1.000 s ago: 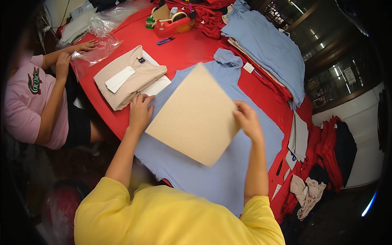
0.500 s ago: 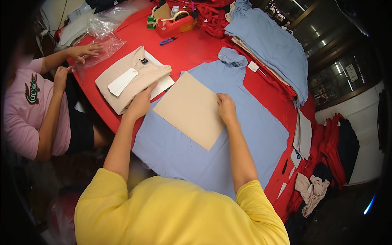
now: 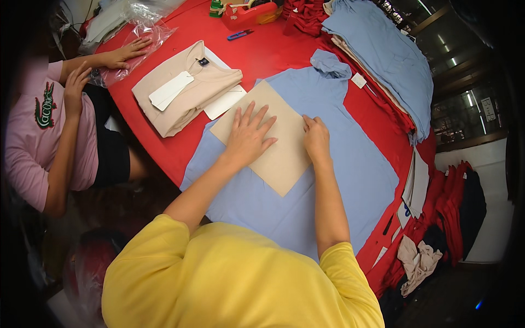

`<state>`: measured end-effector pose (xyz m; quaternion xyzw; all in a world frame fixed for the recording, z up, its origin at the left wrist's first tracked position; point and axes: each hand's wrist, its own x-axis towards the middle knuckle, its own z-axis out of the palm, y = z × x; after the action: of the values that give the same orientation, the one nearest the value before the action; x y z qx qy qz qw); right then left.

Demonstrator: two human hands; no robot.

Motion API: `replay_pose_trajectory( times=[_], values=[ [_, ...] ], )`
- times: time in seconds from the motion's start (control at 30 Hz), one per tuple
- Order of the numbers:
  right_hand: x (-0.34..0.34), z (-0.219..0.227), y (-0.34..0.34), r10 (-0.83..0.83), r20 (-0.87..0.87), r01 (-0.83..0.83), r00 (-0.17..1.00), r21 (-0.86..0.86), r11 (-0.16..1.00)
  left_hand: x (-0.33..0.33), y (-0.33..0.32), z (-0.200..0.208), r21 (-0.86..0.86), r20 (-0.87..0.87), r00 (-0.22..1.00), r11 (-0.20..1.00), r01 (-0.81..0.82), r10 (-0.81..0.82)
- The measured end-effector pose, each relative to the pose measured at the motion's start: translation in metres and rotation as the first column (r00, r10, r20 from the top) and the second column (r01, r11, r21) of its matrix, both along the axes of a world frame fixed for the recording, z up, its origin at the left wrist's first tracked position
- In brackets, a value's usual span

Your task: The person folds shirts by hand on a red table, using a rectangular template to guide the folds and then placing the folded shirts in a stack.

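Observation:
A light blue shirt (image 3: 350, 180) lies spread out in front of me, its collar at the far end. On top of it rests a square beige cardboard sheet (image 3: 284, 164), turned cornerwise. My left hand (image 3: 249, 134) lies flat on the sheet with fingers spread. At the sheet's right edge, my right hand (image 3: 317, 139) pinches the board between thumb and curled fingers. Left of the shirt sits a folded beige shirt (image 3: 164, 106) with a white hang tag (image 3: 171, 91). White card (image 3: 225, 103) sticks out from beneath that folded shirt.
A co-worker in a pink top (image 3: 60, 136) is on the left, one hand on clear plastic bags (image 3: 145, 52). Blue thread snips (image 3: 239, 35) and a red tape dispenser (image 3: 249, 16) lie farther back. Stacked blue shirts (image 3: 383, 60) line the red table's (image 3: 273, 49) far right side.
My left hand has moved from beside the folded beige shirt onto the cardboard sheet and flattened there. My right hand stays at the sheet's edge. The co-worker's far hand has shifted onto the plastic.

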<state>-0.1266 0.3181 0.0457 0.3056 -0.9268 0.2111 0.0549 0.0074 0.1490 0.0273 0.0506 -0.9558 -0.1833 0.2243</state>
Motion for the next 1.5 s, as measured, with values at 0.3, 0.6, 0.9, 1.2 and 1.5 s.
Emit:
replay_pose_trajectory(
  times=[0.3, 0.6, 0.9, 1.2, 1.5],
  values=[
    [0.002, 0.003, 0.001, -0.024, 0.056, 0.027, 0.998, -0.051, 0.998, -0.012, 0.002, -0.021, -0.055, 0.070, 0.992, 0.993, -0.102, 0.105],
    [0.001, 0.007, 0.003, -0.019, 0.149, 0.031, 0.989, -0.079, 0.996, -0.011, 0.000, -0.015, -0.032, 0.057, 0.995, 0.996, -0.086, 0.088],
    [-0.030, 0.024, -0.001, -0.103, -0.086, 0.114, 0.991, 0.142, 0.983, -0.007, -0.003, -0.011, -0.028, 0.078, 0.993, 0.996, -0.082, 0.084],
    [-0.141, 0.004, 0.013, -0.268, -0.030, 0.267, 0.963, -0.013, 0.963, -0.007, -0.010, -0.002, -0.015, 0.144, 0.990, 1.000, -0.007, 0.009],
    [-0.044, 0.068, -0.032, 0.292, 0.202, -0.150, 0.935, -0.519, 0.842, 0.007, -0.014, -0.019, 0.128, 0.099, 0.995, 0.991, -0.028, 0.015]
  ],
)
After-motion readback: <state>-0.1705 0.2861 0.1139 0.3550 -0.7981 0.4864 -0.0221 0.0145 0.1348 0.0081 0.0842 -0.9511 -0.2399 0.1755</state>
